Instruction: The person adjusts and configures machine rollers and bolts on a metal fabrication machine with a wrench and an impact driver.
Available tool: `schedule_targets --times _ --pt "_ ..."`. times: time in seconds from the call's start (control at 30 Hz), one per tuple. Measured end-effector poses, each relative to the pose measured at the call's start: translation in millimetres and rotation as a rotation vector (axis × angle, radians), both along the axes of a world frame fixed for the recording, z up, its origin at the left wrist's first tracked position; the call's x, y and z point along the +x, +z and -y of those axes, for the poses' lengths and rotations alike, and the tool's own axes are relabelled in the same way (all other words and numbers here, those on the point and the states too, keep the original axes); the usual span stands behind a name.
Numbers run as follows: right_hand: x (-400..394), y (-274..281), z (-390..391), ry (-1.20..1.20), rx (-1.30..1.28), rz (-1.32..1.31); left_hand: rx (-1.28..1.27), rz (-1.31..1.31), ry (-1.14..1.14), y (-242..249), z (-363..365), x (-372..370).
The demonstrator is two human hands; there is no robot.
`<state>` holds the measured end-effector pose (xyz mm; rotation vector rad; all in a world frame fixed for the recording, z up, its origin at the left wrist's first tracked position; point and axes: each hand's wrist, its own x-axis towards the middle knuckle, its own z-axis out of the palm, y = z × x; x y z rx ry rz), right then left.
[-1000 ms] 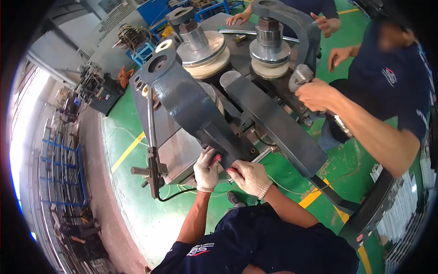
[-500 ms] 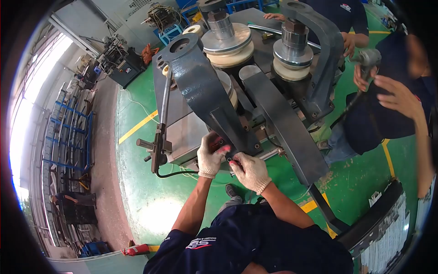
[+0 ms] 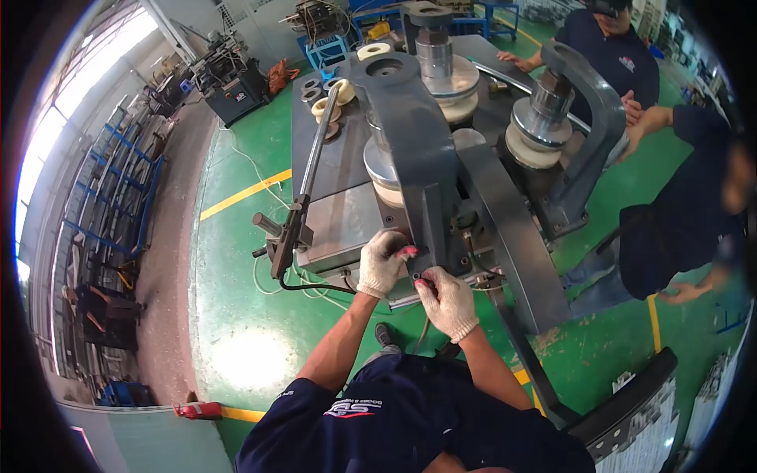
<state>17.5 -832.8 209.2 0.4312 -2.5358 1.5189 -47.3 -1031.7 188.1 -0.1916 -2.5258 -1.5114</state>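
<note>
Both my hands wear white knit gloves with reddish fingertips. They are at the foot of a dark grey cast bracket arm (image 3: 418, 118) on a bending machine. My left hand (image 3: 382, 266) has its fingers curled against the left side of the bracket's foot; what they hold, if anything, is hidden. Close on the right, my right hand (image 3: 449, 306) pinches thumb and finger at a small dark bolt (image 3: 416, 276) on the front edge of the foot. Bolt heads also show along the right side of the foot.
Metal and cream rollers (image 3: 530, 142) stand on the machine table, beside a second bracket arm (image 3: 599, 118). A long dark beam (image 3: 512, 236) slopes toward me on the right. At left is a rod with a clamp (image 3: 293, 236). Two co-workers stand at the right. A fire extinguisher (image 3: 197, 410) lies lower left.
My view has shifted, so the machine appears farther right. Both hands stay at the bracket's foot. The co-worker at right has lowered one hand, and the power tool no longer shows.
</note>
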Motion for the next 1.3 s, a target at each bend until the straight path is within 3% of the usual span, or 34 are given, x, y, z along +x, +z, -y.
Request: schedule_targets --times 0.1,0.13,0.23,0.37,0.5,0.63,0.67,0.77,0.9,0.93,1.03,1.07,1.17,1.23,1.3 --pt "-1 1 5 -0.026 0.004 0.001 -0.045 -0.204 -0.086 6 4 1" --pt "-1 2 7 -0.039 0.025 -0.01 -0.077 -0.174 -0.102 8 5 1" --pt "0 3 12 -0.067 0.06 -0.014 0.254 0.077 0.033 14 -5 7" --pt "0 3 17 -0.099 0.071 0.017 0.003 -0.136 -0.086 0 8 -3" --pt "0 -3 21 -0.129 0.076 -0.032 -0.069 -0.249 -0.15 -8 17 -6" --pt "0 1 23 -0.12 0.081 -0.035 0.388 0.045 -0.054 22 7 7" --pt "0 1 23 -0.117 0.106 -0.04 0.28 0.074 -0.024 3 10 -2" --pt "-1 2 23 -0.114 0.152 -0.065 0.016 -0.207 -0.048 -9 10 -4" --pt "0 1 24 -0.118 0.127 -0.066 0.011 -0.284 -0.092 -7 13 -1" --pt "0 1 25 -0.12 0.112 -0.052 -0.008 -0.266 -0.08 -4 13 1" --pt "0 -2 24 -0.117 0.106 -0.063 0.412 0.202 0.011 4 5 3" --pt "-1 -1 23 -0.113 0.112 -0.062 0.154 0.107 -0.018 -1 9 1" --pt "-1 -1 22 -0.111 0.102 -0.057 0.08 -0.187 -0.147 -3 16 -1" --pt "-1 -6 23 -0.128 0.059 -0.064 -0.053 -0.216 -0.182 -5 21 -3" --pt "0 -4 22 -0.137 0.032 -0.043 0.382 0.093 -0.092 12 5 8"
